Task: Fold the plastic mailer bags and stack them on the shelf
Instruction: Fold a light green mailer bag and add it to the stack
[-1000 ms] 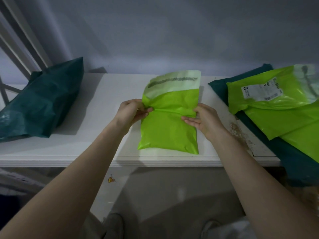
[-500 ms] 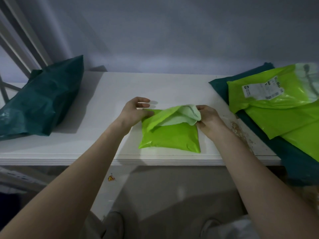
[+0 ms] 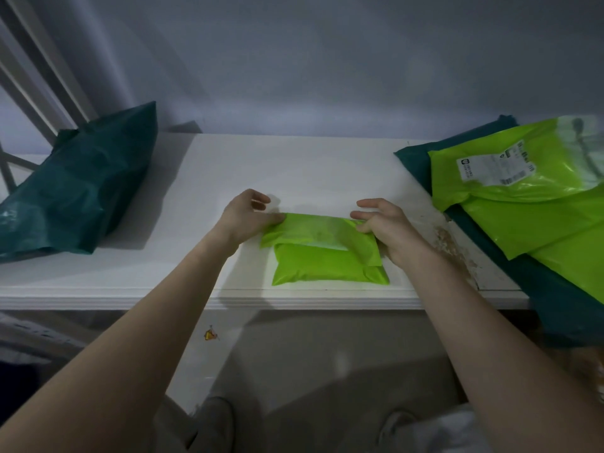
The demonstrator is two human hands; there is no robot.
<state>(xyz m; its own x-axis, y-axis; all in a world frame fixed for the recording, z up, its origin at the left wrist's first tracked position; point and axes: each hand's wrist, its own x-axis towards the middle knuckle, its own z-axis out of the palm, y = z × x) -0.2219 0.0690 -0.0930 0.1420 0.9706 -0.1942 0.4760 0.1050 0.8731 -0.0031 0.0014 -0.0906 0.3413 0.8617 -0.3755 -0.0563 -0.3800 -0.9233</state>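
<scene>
A lime green mailer bag (image 3: 327,256) lies folded on the white shelf (image 3: 294,165) near its front edge, its top flap turned down over the lower half. My left hand (image 3: 246,214) pinches the fold's upper left corner with thumb and fingers. My right hand (image 3: 382,223) grips the upper right corner of the same fold, its other fingers spread above it.
A dark green bag (image 3: 78,188) slumps at the shelf's left end against a slanted metal frame (image 3: 36,76). On the right lies a pile of lime green mailers (image 3: 536,197) with a white label, over a dark green bag (image 3: 418,158). The wall stands close behind.
The bag's top half with its pale flap was lifted, brought toward me and laid down over the lower half. Both hands followed the fold down.
</scene>
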